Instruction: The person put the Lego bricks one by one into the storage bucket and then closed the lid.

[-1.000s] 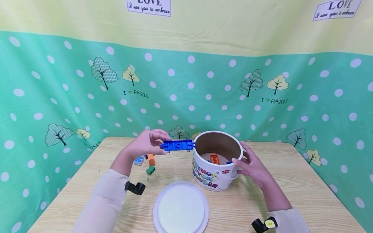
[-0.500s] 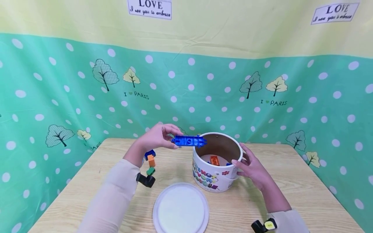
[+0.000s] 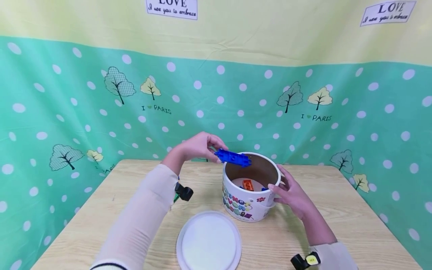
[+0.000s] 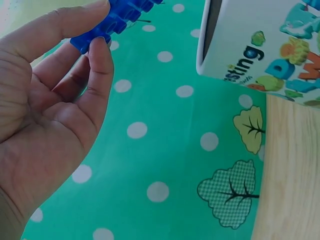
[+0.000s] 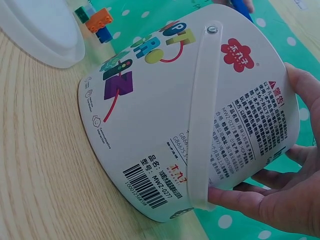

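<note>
My left hand [image 3: 199, 147] pinches a long blue toy-brick wheel base [image 3: 234, 158] by one end, between thumb and fingers. The base slants over the left rim of a white printed bucket [image 3: 241, 204], its far end above the opening. In the left wrist view, studs show along the blue base [image 4: 120, 19]. My right hand [image 3: 293, 193] grips the bucket's right side, its thumb at the rim. In the right wrist view, fingers [image 5: 240, 200] touch the bucket's white strap handle [image 5: 202, 115]. Inside the bucket lie an orange brick [image 3: 248, 185] and some blue pieces.
A round white lid [image 3: 209, 242] lies on the wooden table [image 3: 270, 243] in front of the bucket. Loose bricks, one of them orange [image 5: 99, 21], lie left of the bucket, mostly hidden by my left arm in the head view. A green dotted curtain [image 3: 189, 101] hangs behind.
My left hand has carried the blue wheel base rightward and slightly up, from beside the bucket to over its opening, tilting its far end down. The right hand stays on the bucket.
</note>
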